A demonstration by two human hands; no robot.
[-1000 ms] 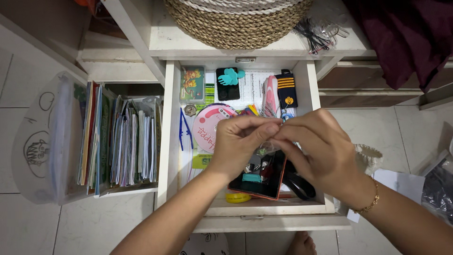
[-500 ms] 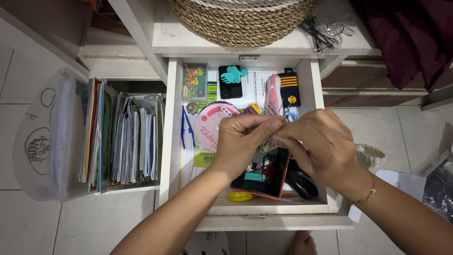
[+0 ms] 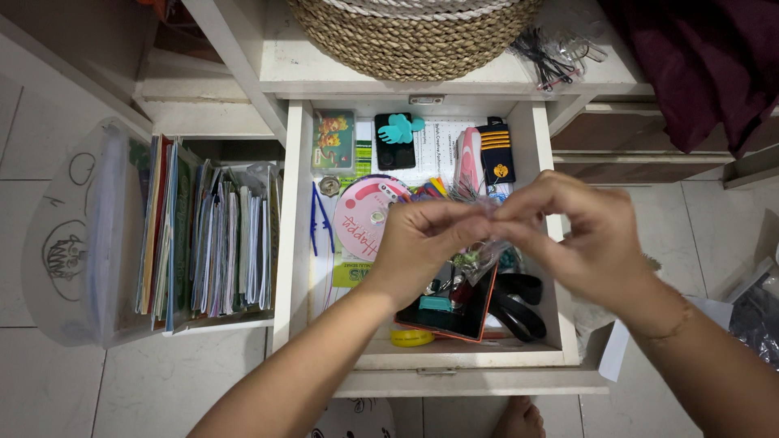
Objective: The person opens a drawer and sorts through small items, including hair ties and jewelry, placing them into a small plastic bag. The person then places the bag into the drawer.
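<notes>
over the open drawer (image 3: 296,243), both hands (image 3: 426,247) (image 3: 580,235) pinch a small clear bag (image 3: 479,258).

Rough woven basket (image 3: 414,40), matt white wooden drawer (image 3: 294,243), crinkly clear plastic bag (image 3: 479,255)

Both forearms are bare of sleeves, with a thin gold bracelet (image 3: 667,318) on the right wrist.

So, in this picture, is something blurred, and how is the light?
Head view: both hands, the left hand and the right hand, are slightly motion-blurred; the small clear bag they pinch is hard to read; the open drawer is sharp, in soft, even light.
</notes>
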